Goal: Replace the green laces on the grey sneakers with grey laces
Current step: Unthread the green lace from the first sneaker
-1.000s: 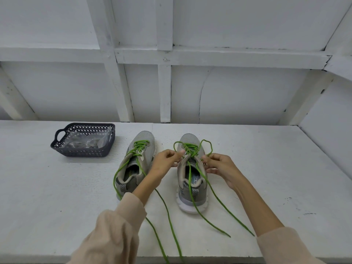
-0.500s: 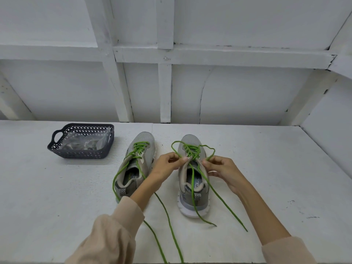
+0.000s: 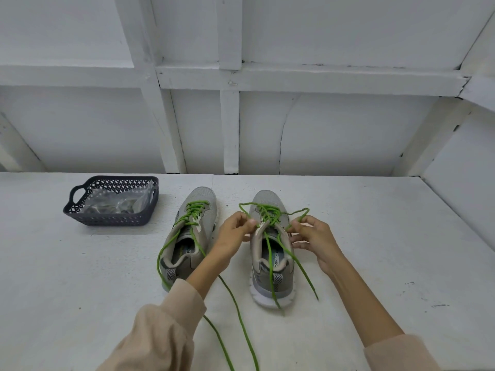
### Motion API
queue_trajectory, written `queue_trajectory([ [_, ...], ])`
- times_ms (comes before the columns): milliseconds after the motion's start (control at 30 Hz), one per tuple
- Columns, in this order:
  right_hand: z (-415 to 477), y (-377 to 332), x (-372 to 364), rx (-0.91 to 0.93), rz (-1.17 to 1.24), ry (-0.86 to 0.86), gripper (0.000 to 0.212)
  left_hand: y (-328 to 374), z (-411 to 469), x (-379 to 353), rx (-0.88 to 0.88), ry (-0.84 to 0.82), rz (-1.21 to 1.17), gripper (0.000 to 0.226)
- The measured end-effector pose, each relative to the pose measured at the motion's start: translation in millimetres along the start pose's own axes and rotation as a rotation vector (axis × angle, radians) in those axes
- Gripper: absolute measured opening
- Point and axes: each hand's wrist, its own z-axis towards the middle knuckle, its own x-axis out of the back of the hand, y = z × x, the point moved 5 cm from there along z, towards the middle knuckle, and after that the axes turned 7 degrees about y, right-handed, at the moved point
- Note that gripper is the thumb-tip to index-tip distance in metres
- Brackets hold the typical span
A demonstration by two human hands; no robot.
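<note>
Two grey sneakers stand side by side on the white table, toes away from me. The left sneaker [image 3: 192, 234] keeps its green lace [image 3: 192, 210] threaded, with long ends trailing toward me. On the right sneaker [image 3: 270, 258] the green lace [image 3: 267, 212] is loosened into wide loops on both sides. My left hand [image 3: 235, 231] pinches that lace at the shoe's left eyelets. My right hand [image 3: 313, 236] pinches it at the right eyelets. Its loose ends hang over the heel.
A dark perforated basket [image 3: 80, 210] stands at the back left and holds a clear plastic bag [image 3: 117, 202] whose contents I cannot make out. A white panelled wall [image 3: 321, 129] rises behind the table, and another wall closes in on the right.
The loops on the right sneaker have widened on both sides. Its trailing ends have slid up toward the heel and lie shorter on the table. Both hands stay at the eyelets.
</note>
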Motion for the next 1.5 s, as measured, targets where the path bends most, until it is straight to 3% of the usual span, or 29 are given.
queue_trajectory([
  [100,1,8,0,-0.06,0.119,0.052,0.016,-5,-1,3,0.062,0.078,-0.123,0.016],
  [200,-2,6,-3,-0.044,0.032,-0.082,0.025,-7,-3,0,0.004,-0.064,0.011,0.024],
  [267,-3,2,-4,-0.009,-0.014,-0.114,0.014,-3,-3,-2,-0.04,-0.09,0.049,0.018],
  [333,-1,1,-2,-0.004,-0.004,-0.039,0.006,-2,0,-1,-0.038,-0.01,-0.001,0.017],
  [433,3,9,1,-0.055,0.117,0.063,0.014,-4,-1,0,0.015,0.091,-0.08,0.016],
  [600,-2,5,-3,-0.022,0.011,-0.107,0.021,-5,-2,-4,-0.021,-0.075,0.059,0.029],
  [667,-2,2,-3,-0.009,0.027,-0.063,0.011,-3,1,-2,-0.007,-0.035,0.017,0.025],
  [767,1,7,0,-0.059,0.14,0.05,0.014,-4,1,-1,0.046,0.069,-0.082,0.018],
  [933,-1,6,-4,-0.013,0.02,-0.112,0.012,-1,-4,-6,-0.02,-0.109,0.043,0.016],
  [1100,2,10,-3,-0.051,0.156,0.034,0.011,-4,0,1,0.035,0.053,-0.104,0.018],
  [1233,-2,8,-6,-0.029,0.067,-0.108,0.02,-1,-5,-5,-0.028,-0.098,0.039,0.016],
  [1400,2,12,-3,-0.024,0.169,0.036,0.008,-1,0,0,0.032,0.047,-0.096,0.018],
  [1500,1,14,-4,-0.038,0.168,-0.032,0.017,-2,-3,-3,-0.003,-0.053,0.015,0.021],
])
